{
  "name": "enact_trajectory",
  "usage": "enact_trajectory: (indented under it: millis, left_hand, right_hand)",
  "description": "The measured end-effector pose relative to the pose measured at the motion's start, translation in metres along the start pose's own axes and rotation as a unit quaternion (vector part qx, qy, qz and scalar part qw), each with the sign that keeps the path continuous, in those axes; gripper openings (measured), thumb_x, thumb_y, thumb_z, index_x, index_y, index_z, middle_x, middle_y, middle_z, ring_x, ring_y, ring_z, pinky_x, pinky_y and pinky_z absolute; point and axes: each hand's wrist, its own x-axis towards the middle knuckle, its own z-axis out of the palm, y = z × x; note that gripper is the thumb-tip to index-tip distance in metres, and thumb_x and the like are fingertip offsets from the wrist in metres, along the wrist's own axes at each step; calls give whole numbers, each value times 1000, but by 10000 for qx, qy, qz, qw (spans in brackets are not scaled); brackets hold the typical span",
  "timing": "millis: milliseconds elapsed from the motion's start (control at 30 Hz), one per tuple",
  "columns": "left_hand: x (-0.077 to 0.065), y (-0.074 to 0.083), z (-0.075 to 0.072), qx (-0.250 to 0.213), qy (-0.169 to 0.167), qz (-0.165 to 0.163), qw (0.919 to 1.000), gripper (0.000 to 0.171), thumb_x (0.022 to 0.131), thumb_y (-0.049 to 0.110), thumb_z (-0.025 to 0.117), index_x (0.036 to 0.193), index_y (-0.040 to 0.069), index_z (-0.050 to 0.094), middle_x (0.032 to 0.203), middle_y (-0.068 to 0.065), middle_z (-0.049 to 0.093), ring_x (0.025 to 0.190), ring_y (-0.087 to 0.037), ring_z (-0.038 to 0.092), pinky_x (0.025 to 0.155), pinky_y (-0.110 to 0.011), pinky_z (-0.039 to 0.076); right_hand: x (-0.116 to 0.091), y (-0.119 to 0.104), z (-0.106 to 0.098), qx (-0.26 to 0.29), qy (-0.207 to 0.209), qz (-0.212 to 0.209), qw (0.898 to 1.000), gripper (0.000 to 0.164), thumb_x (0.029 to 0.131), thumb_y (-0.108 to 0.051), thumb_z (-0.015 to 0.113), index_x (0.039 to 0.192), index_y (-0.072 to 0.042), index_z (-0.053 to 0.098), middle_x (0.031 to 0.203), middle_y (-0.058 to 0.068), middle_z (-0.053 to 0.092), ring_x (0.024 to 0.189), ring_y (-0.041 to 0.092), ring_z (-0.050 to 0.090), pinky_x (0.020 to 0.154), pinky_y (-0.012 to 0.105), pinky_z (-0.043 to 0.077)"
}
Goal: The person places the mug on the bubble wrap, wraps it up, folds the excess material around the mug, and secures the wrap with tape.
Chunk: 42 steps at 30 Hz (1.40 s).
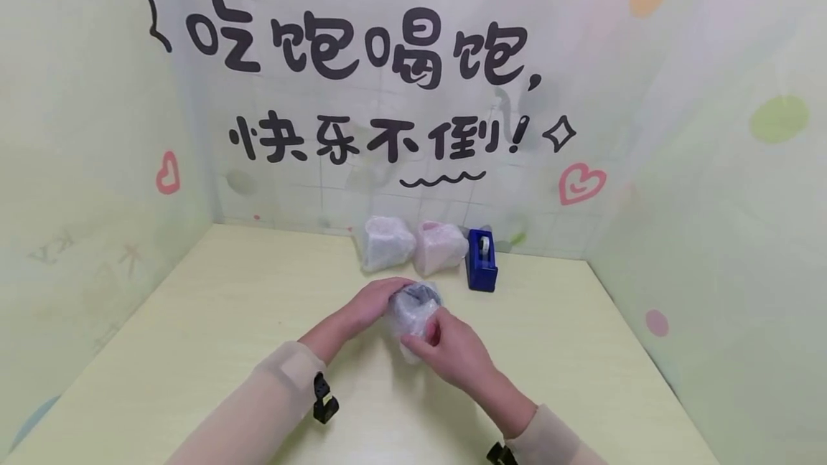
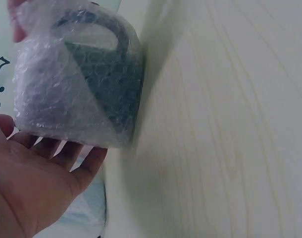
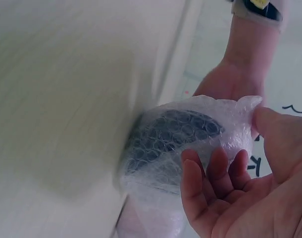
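A dark mug [image 2: 111,79] in bubble wrap [image 2: 47,94] stands on the table between both hands. Its looped handle [image 2: 122,37] shows through the plastic in the left wrist view. My left hand [image 1: 375,301] holds the mug's left side, fingers against the wrap [image 1: 408,316]. From the right, my right hand [image 1: 455,350] grips the loose wrap near the mug's top, its thumb on the edge and the other fingers curled in front. In the right wrist view, the right hand [image 3: 240,193] partly covers the wrapped mug [image 3: 171,131], and the left hand [image 3: 230,82] is behind it.
Two wrapped objects, one whitish [image 1: 388,244] and one pinkish [image 1: 441,247], sit side by side at the back wall. Right of them stands a blue tape dispenser [image 1: 482,260]. Printed walls enclose the pale wooden table [image 1: 568,350] at the back and both sides.
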Motion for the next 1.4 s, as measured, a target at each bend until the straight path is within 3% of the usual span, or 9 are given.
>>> enact_trajectory:
  millis: [133, 200, 400, 533, 667, 767, 1067, 1400]
  left_hand:
    - [-10, -1, -10, -119, 128, -290, 9994, 43, 113, 27, 52, 148, 5, 65, 139, -18, 72, 121, -33, 70, 93, -42, 61]
    - [-15, -2, -14, 100, 125, -244, 9996, 45, 110, 27, 59, 149, 5, 63, 134, -18, 73, 117, -31, 71, 90, -39, 61]
    - [-30, -2, -12, 1062, -66, 173, 9942, 64, 101, 39, 79, 155, 9, 60, 134, -13, 70, 118, -27, 71, 95, -41, 64]
    - [-32, -1, -1, 1165, 253, 204, 9927, 77, 92, 37, 90, 154, 4, 58, 136, -15, 67, 118, -29, 71, 98, -44, 64]
    - [-24, 2, 7, 849, 892, -9, 9924, 66, 92, 27, 90, 142, -3, 58, 139, -21, 68, 124, -39, 73, 99, -46, 65]
    - [-14, 2, 8, 765, 1122, -144, 9906, 57, 95, 22, 86, 136, -4, 57, 143, -25, 66, 130, -44, 70, 101, -47, 65]
    - [14, 0, 1, 1157, 1249, -87, 9854, 56, 100, 25, 80, 139, -5, 54, 150, -29, 62, 137, -46, 65, 113, -54, 57]
    - [20, 0, -4, 1236, 1135, -221, 9856, 59, 103, 26, 76, 145, -5, 49, 159, -29, 56, 143, -47, 60, 120, -57, 51]
  right_hand:
    - [6, 10, -10, -58, 71, 86, 9999, 38, 93, -34, 86, 95, -11, 55, 83, 0, 58, 74, 14, 53, 62, 27, 43]
    - [10, 15, -16, -98, 159, 89, 9998, 36, 91, -30, 87, 98, -11, 57, 88, 2, 61, 78, 15, 57, 64, 29, 47]
    - [20, 29, -26, -374, 373, 105, 9986, 28, 94, -27, 85, 107, -13, 64, 103, 7, 71, 85, 17, 66, 71, 36, 55]
    - [32, 36, -28, -345, 529, 156, 9979, 24, 96, -23, 84, 110, -13, 68, 106, 9, 75, 84, 20, 72, 74, 40, 60]
    - [49, 41, -25, -321, 685, 110, 9971, 23, 97, -23, 84, 112, -13, 69, 108, 12, 78, 91, 26, 77, 78, 43, 63]
    - [65, 43, -23, -445, 761, 57, 9961, 23, 98, -25, 83, 115, -13, 72, 112, 12, 79, 98, 29, 78, 81, 45, 64]
    - [98, 42, -21, -816, 902, 237, 9923, 31, 101, -32, 80, 123, -11, 73, 124, 12, 80, 113, 33, 76, 94, 52, 62]
    - [104, 40, -18, -791, 940, 440, 9914, 30, 101, -34, 80, 124, -14, 74, 126, 9, 80, 115, 31, 76, 91, 51, 61]
